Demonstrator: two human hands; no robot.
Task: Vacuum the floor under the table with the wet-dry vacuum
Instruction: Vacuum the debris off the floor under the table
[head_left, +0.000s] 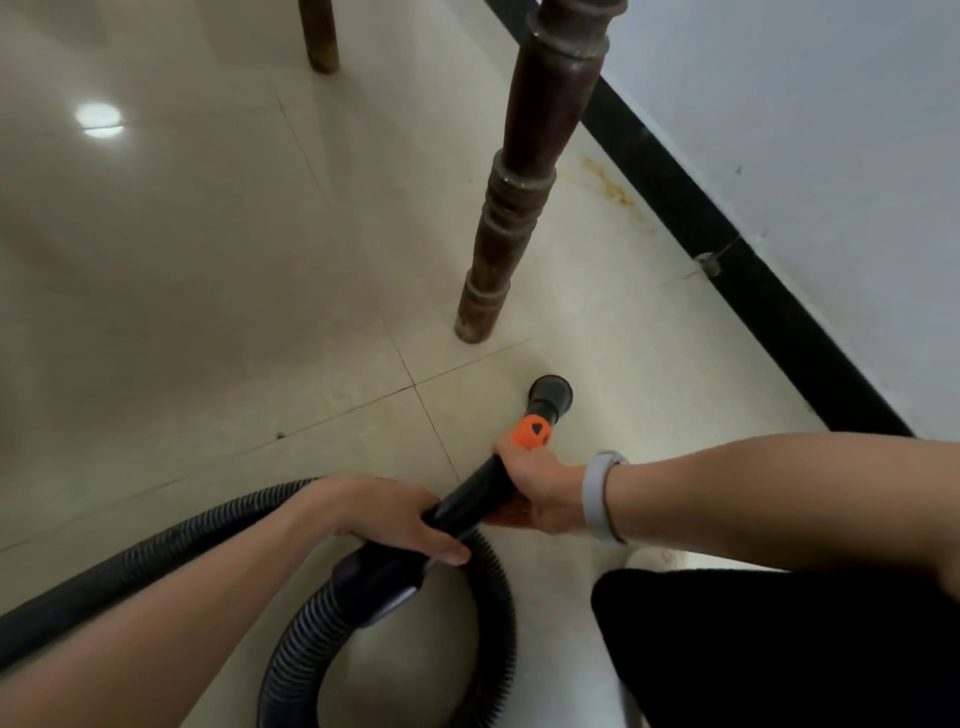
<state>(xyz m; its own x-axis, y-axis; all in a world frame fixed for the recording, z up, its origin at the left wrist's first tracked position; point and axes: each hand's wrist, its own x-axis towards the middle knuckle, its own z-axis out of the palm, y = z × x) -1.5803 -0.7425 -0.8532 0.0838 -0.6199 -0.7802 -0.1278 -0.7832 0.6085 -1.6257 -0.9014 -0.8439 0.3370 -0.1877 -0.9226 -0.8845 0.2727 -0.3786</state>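
Both hands are holding the black vacuum wand (475, 493) low over the cream tiled floor (208, 312). The right hand (537, 486) is wrapping its grip around the wand just behind the orange collar (531, 430), fingers curled under the tube. A pale wristband (597, 493) is sitting on that wrist. The left hand (395, 519) is closing its grip over the rear of the wand, where the tube is meeting the ribbed black hose (291, 639). The hose is looping on the floor below the hands and trailing off toward the left edge.

The round black nozzle (549, 392) is pointing down at the tile just in front of the right hand, near the foot of a turned dark wooden table leg (511, 208). A 2nd leg (319, 36) is standing farther back. A black baseboard (727, 244) is running along the white wall (805, 130) on the right, with a rusty stain (610, 189) on the tile beside it. A dark-clothed knee (779, 649) is filling the lower right corner.
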